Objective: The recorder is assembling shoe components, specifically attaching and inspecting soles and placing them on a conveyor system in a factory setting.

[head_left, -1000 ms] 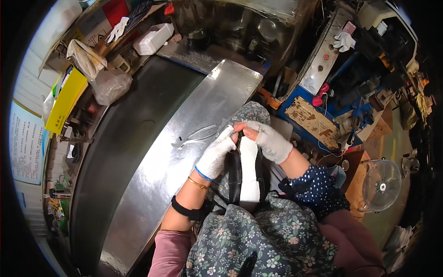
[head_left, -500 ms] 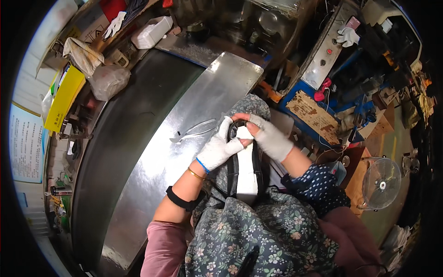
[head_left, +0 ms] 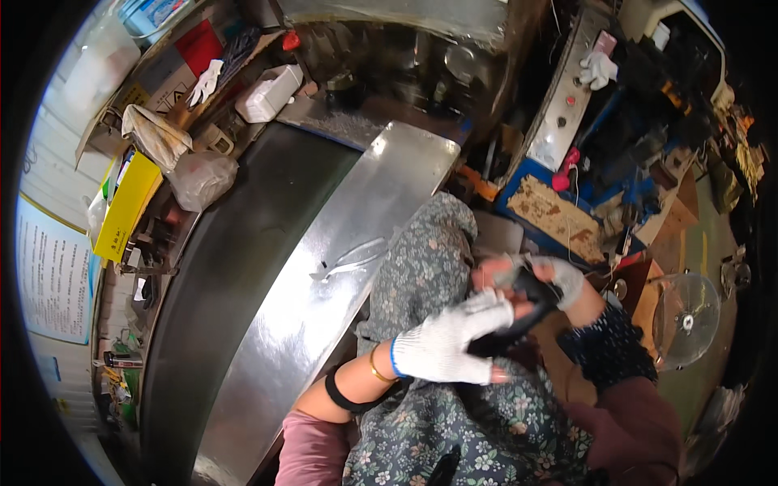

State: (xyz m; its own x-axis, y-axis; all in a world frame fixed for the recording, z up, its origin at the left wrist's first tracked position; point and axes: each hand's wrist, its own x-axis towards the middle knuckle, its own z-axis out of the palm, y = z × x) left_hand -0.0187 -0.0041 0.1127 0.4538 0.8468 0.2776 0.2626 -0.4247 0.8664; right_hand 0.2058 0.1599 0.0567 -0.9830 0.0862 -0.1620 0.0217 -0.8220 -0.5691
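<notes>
Okay, black piece (head_left: 535, 296) at 4 o'clock, blurred: right hand (head_left: 564, 281) holds it, left hand (head_left: 454, 338) spread wide against it. We judge it light, soft, bendy; best gripped by its edges.

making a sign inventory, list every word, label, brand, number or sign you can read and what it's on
Yellow box: short line of dark characters, not copied here; smaller print beneath, unreadable.
Poster: rows of print, too small to read.
Carton: triangular sign, too small to make out.
Nothing else legible.
</notes>
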